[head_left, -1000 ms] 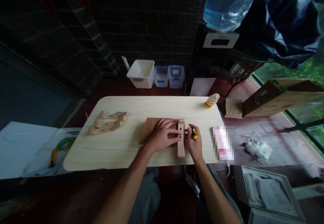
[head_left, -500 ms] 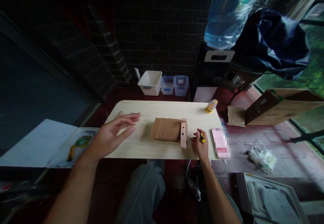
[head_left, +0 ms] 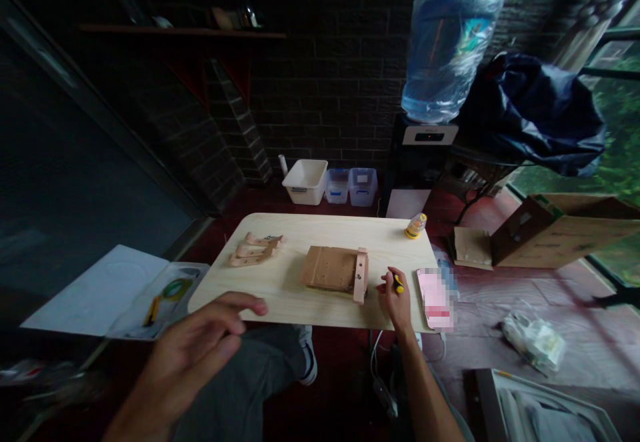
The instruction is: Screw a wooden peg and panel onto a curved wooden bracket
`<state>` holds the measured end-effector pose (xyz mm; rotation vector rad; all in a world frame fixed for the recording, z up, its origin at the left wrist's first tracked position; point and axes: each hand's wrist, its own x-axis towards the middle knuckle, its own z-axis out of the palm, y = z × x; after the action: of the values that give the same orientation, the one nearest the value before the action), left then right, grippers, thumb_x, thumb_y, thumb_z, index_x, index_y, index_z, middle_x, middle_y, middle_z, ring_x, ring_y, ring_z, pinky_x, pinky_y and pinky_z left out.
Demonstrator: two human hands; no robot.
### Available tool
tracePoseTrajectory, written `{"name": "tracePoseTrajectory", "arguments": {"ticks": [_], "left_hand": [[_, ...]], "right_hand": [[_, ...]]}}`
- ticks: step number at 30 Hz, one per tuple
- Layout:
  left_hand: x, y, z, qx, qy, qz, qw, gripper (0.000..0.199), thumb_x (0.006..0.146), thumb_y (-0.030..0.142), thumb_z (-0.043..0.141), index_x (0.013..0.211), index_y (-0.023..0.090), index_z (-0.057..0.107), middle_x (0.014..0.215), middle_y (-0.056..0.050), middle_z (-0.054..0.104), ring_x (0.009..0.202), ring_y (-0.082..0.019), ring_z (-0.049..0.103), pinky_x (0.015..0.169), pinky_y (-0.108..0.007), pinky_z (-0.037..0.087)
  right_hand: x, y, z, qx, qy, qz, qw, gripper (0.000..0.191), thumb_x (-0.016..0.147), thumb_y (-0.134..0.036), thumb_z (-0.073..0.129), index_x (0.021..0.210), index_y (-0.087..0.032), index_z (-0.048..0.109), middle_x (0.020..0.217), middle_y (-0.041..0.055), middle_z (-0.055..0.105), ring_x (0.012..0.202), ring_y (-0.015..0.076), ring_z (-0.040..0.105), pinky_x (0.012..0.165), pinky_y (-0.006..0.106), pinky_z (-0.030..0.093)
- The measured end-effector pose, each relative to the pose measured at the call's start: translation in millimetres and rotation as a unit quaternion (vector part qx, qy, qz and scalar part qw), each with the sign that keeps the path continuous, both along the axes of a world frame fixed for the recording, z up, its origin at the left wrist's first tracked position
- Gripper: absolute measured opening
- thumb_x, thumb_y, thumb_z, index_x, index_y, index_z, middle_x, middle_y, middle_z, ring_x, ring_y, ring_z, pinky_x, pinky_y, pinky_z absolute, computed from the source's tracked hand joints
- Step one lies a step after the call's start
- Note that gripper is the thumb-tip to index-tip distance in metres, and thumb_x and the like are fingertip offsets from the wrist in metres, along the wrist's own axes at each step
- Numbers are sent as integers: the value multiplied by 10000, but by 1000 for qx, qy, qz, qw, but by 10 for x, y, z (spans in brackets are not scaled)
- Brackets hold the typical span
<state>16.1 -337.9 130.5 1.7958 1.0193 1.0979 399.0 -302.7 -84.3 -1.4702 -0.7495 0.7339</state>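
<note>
My right hand (head_left: 396, 305) is closed around a yellow-and-black handle, apparently a screwdriver (head_left: 398, 285), near the right end of the table (head_left: 290, 312). Just left of it lies a brown cardboard block (head_left: 330, 269). Across that block's right end sits a pale wooden strip (head_left: 360, 277) with dark holes. Nearer the camera, my left hand (head_left: 200, 342) hovers at the table's front left edge, fingers apart and holding nothing. Beyond it rest several curved wooden pieces (head_left: 255, 251), with small dark bits beside them that I cannot make out.
A yellow-capped clear bottle (head_left: 415, 227) stands at the table's back right corner. A pink item (head_left: 434, 295), partly blurred out, lies at the right edge. An opened white case (head_left: 165, 295) is at the left. Plastic bins (head_left: 306, 185) and a water dispenser (head_left: 423, 162) stand behind.
My left hand has drawn back toward me and down, uncovering the curved wooden pieces. My right hand keeps its hold beside the cardboard block. The head view has tilted up slightly.
</note>
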Motion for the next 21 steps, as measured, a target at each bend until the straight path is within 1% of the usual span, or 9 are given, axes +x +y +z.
{"name": "tracePoseTrajectory", "arguments": {"ticks": [1,3,5,6,9,12,15,17,21], "left_hand": [[296,38,-64,-12,-21,-11,1000,117,903,388,737,888,274,713,1100,-56,794,1106,-308,727,970,-503,615],[902,223,-231,-41,-89,-31,995,251,947,468,684,882,226,681,996,-91,777,987,-274,737,953,-470,609],[1458,504,-419,-61,-156,19,986,379,984,567,584,883,205,635,901,-86,744,835,-233,718,836,-417,617],[1694,655,-507,-60,-158,40,985,410,994,586,552,878,200,629,877,-83,730,810,-222,706,797,-389,609],[2162,1040,-721,-54,-35,-47,997,418,1000,588,525,896,209,667,857,-78,722,888,-236,709,794,-359,589],[2246,1277,-894,-50,6,-110,993,313,917,526,679,895,215,696,830,-61,722,875,-243,704,771,-350,583],[2088,1433,-1069,7,87,-157,984,189,892,390,711,946,208,710,876,-62,729,857,-227,683,813,-353,568],[1965,1516,-1172,46,140,-179,973,135,870,285,701,979,208,717,934,-67,727,810,-204,660,776,-335,555],[1850,1634,-1316,86,189,-214,955,241,825,183,678,1061,215,714,979,-62,702,828,-193,659,771,-315,553]], "right_hand": [[2,-4,-6,0,-2,3,1000,660,895,-756,561,1243,-198,626,950,70,751,663,202,729,611,337,566],[2,-8,-12,0,-4,10,1000,652,891,-759,565,1227,-204,634,930,68,753,656,211,727,600,344,567],[-2,-4,-9,2,-5,15,1000,639,891,-758,570,1216,-212,638,925,68,757,657,217,730,610,354,574],[-4,2,-6,3,-5,17,1000,632,893,-756,571,1215,-217,638,925,68,759,666,223,735,616,360,578],[0,31,3,6,-7,25,1000,618,893,-756,579,1208,-229,649,919,71,767,707,250,755,631,378,588],[26,78,2,6,-11,39,999,606,883,-751,608,1186,-231,676,865,64,770,691,261,753,628,387,590],[57,154,-11,3,-16,47,999,596,876,-736,638,1179,-227,692,841,62,771,688,267,753,627,387,591],[66,220,-18,3,-17,45,999,603,876,-734,642,1195,-224,697,850,63,773,696,269,753,636,389,594],[45,363,-24,4,-23,38,999,584,898,-705,638,1214,-217,697,858,60,770,694,253,743,661,381,593]]}}
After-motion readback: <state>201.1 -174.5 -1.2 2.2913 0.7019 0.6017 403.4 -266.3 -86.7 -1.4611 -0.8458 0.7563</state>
